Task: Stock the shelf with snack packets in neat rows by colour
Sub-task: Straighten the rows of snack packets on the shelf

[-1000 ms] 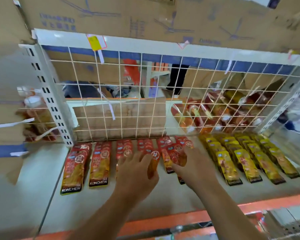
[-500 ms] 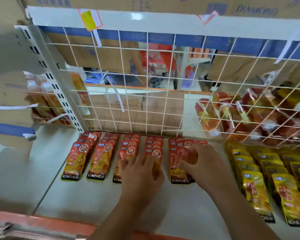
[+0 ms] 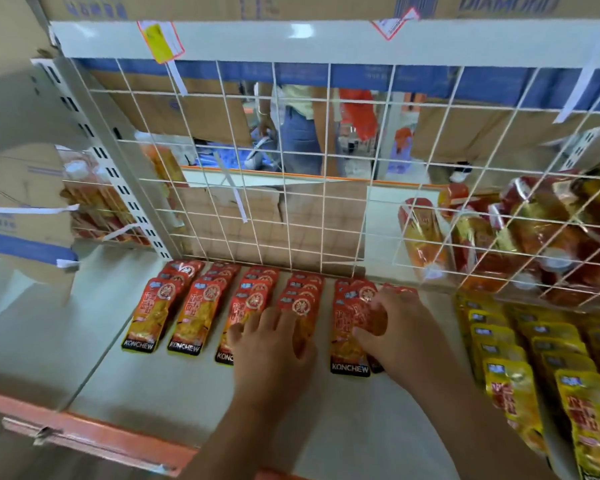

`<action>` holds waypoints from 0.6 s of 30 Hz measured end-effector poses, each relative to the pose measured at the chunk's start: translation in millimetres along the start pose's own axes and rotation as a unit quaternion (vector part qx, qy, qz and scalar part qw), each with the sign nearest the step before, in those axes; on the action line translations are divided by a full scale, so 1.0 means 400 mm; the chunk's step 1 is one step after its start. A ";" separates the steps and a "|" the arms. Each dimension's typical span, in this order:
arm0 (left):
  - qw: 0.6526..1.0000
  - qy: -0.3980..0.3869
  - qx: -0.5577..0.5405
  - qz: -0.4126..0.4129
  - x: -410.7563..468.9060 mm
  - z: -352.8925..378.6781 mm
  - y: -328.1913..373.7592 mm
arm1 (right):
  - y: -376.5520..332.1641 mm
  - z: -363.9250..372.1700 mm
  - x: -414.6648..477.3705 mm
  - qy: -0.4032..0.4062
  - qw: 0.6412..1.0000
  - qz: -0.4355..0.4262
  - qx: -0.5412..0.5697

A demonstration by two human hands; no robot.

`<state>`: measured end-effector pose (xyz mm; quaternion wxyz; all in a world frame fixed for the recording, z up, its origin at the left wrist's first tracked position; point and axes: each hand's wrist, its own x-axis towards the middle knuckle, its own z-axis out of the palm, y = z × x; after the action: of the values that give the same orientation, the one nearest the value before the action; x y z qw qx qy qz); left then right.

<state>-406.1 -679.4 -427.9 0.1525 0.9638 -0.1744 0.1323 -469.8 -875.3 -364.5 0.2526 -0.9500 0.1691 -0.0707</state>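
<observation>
The left hand [image 3: 274, 344] covers the front of the fourth red packet row [image 3: 303, 289]. The right hand [image 3: 406, 334] hides most of the sixth row [image 3: 399, 289]; yellow packets [image 3: 510, 393] run off the right edge.

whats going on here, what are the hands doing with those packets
A person is stocking a shelf with snack packets. The red packets lie in about six rows, with the yellow packets in rows to their right. The left hand rests flat across the third and fourth red rows. The right hand lies over the last two red rows; whether it pinches a packet cannot be told.
</observation>
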 end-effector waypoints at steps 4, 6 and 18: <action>1.000 -0.009 0.008 -0.004 0.002 0.001 -0.006 | 0.000 0.007 0.000 -0.005 1.000 -0.003 -0.001; 1.000 -0.010 0.005 -0.004 0.000 0.002 -0.006 | -0.002 0.008 0.000 -0.007 1.000 -0.001 -0.003; 1.000 -0.011 -0.011 -0.004 -0.005 0.012 -0.006 | -0.011 0.021 -0.004 -0.014 1.000 0.007 0.000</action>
<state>-406.1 -678.1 -433.5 0.1612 0.9642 -0.1735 0.1189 -468.2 -867.2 -369.6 0.2552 -0.9498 0.1719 -0.0561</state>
